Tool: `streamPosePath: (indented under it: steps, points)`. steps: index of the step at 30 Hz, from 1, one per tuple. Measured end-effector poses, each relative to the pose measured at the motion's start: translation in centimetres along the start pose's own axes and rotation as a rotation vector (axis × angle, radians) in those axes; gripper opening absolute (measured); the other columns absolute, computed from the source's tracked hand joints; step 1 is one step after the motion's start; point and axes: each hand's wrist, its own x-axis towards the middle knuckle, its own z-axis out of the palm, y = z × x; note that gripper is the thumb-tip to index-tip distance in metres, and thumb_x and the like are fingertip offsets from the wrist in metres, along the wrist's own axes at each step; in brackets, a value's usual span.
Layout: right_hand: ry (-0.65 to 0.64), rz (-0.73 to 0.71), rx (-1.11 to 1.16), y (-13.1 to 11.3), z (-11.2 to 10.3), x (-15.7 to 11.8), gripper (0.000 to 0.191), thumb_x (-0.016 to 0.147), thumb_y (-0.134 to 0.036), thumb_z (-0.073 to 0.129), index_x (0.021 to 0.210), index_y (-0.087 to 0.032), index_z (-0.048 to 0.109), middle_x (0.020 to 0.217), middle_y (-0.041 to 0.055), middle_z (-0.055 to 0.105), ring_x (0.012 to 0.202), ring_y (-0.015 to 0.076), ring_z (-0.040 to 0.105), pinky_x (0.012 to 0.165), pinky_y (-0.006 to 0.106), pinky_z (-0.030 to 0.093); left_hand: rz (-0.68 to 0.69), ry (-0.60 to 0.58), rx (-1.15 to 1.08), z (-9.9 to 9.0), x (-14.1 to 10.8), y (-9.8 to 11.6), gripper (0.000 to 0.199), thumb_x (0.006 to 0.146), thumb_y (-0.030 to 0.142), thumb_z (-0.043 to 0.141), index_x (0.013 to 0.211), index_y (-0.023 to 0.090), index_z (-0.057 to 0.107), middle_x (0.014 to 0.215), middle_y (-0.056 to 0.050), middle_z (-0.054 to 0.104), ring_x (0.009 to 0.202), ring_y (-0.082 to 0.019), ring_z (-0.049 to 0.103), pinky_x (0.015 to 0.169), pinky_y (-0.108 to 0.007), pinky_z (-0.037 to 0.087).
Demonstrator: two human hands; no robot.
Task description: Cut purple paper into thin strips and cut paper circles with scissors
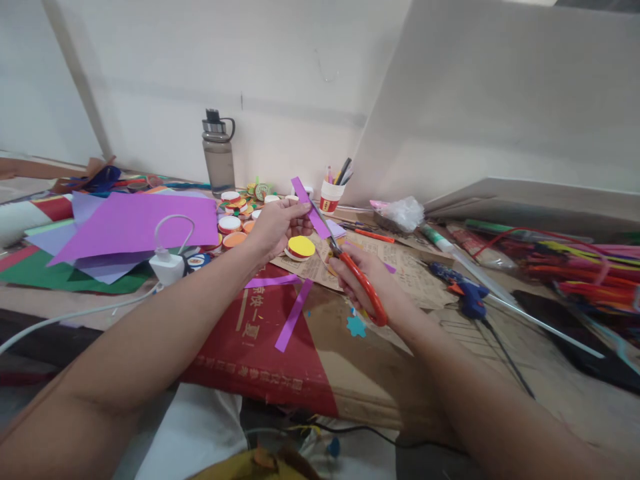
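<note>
My left hand (281, 227) pinches a purple paper strip (318, 221) above the table. In my right hand (363, 277) are scissors with red handles (364, 285), their blades reaching up along the strip. Two more purple strips (293, 316) lie below on the red printed cardboard (260, 360). Just under my hands sits a round white piece with a yellow top (301, 247). A blue flower-shaped piece (356, 325) rests on the brown cardboard, below the scissors.
Purple sheets (135, 223) and a white charger (167, 267) lie left. A water bottle (219, 157), several round pieces (230, 225) and a pen cup (331, 196) stand behind. Rightward are a blue glue gun (470, 297) and coloured craft sticks (590, 267).
</note>
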Motion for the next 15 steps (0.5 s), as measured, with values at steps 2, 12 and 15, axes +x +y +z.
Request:
streamPosePath:
  steps: [2,12,15]
  points:
    - [0.007,0.006,0.002,0.03,0.05,0.02,0.021,0.088,-0.040,0.058,0.079,-0.024,0.049,0.055,-0.0060,0.046,0.042,0.0099,0.041,0.039,0.021,0.033,-0.004,0.001,0.000,0.03,-0.02,-0.01,0.018,0.080,0.014,0.071,0.068,0.014,0.057,0.056,0.000,0.059,0.050,-0.008,0.056,0.056,-0.022,0.049]
    - [0.013,0.050,0.000,-0.07,0.20,-0.10,0.023,0.086,-0.043,0.059,0.079,-0.024,0.048,0.055,-0.0065,0.046,0.039,0.0085,0.041,0.035,0.020,0.033,0.081,0.021,-0.020,-0.71,0.40,-0.01,0.016,0.081,0.021,0.070,0.073,0.014,0.057,0.061,0.000,0.061,0.053,-0.009,0.058,0.053,-0.022,0.049]
    - [-0.004,0.043,-0.001,-0.07,0.07,-0.11,0.020,0.086,-0.041,0.059,0.081,-0.025,0.048,0.057,-0.0065,0.047,0.039,0.0089,0.041,0.035,0.021,0.034,0.075,0.022,-0.001,-0.76,0.46,0.14,0.014,0.082,0.017,0.068,0.072,0.014,0.058,0.059,0.000,0.060,0.052,-0.008,0.058,0.054,-0.020,0.049]
